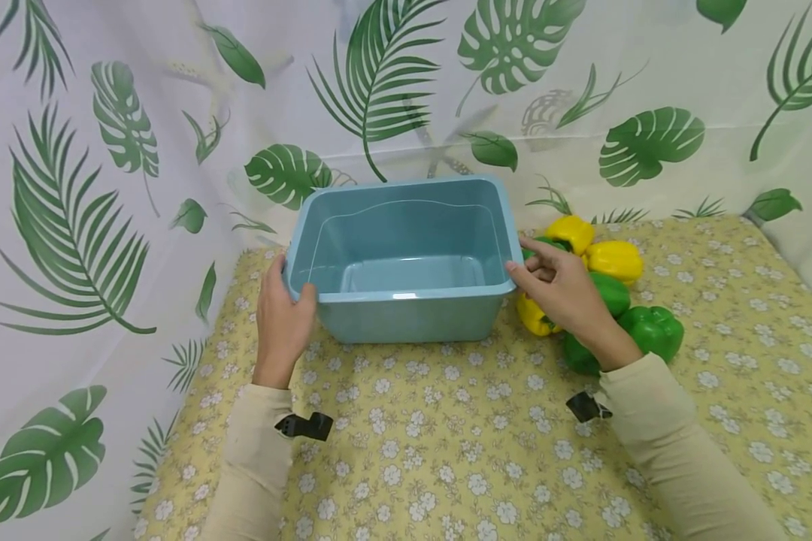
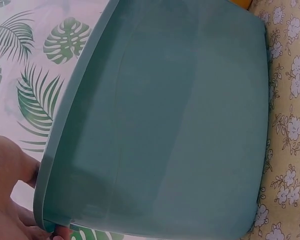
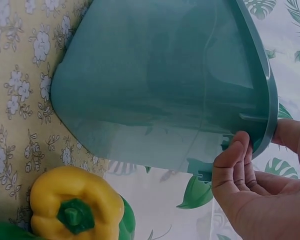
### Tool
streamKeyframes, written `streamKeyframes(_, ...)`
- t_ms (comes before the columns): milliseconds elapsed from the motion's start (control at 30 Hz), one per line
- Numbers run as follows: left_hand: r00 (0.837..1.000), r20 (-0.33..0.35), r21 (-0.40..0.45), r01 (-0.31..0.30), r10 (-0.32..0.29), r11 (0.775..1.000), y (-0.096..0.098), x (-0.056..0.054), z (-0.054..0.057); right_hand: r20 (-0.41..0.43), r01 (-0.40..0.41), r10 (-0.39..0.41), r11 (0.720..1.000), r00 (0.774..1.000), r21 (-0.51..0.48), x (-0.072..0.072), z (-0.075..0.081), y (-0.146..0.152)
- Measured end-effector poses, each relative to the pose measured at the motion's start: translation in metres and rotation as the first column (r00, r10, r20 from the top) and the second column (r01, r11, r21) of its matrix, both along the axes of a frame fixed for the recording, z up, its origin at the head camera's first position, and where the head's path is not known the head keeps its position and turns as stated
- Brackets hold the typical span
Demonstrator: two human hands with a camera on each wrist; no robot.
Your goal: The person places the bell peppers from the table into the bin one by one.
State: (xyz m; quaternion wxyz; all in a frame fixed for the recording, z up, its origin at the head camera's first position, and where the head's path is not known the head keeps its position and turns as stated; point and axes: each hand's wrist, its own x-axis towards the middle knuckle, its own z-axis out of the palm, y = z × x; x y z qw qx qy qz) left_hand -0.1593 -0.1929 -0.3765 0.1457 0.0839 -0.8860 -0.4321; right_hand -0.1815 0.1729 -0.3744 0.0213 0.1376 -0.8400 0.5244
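A blue-green plastic tub (image 1: 406,319) stands upright on the floral tablecloth, its inside showing bare walls and floor. My left hand (image 1: 283,319) grips its left rim, thumb over the edge and fingers beneath on the outside. At the right rim my right hand (image 1: 565,293) pinches the edge between thumb and fingers; the right wrist view shows the curled fingers (image 3: 232,165) under the lip. Close by that hand lie yellow bell peppers (image 1: 614,261) and green bell peppers (image 1: 652,334), partly hidden behind the hand and forearm.
The yellow floral tablecloth (image 1: 406,458) spreads in front of the tub and to the right. A white curtain with green leaf prints (image 1: 406,113) hangs behind and along the left side. Black straps (image 1: 304,427) sit at both wrists.
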Motion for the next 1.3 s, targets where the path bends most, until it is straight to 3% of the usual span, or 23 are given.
streamKeyframes(1300, 0.998, 0.045, -0.031, 0.049, -0.047, 0.998, -0.003, 0.019, 0.009, 0.013, -0.023, 0.023, 1.0, 1.0, 0.018, 0.014, 0.002, 0.009)
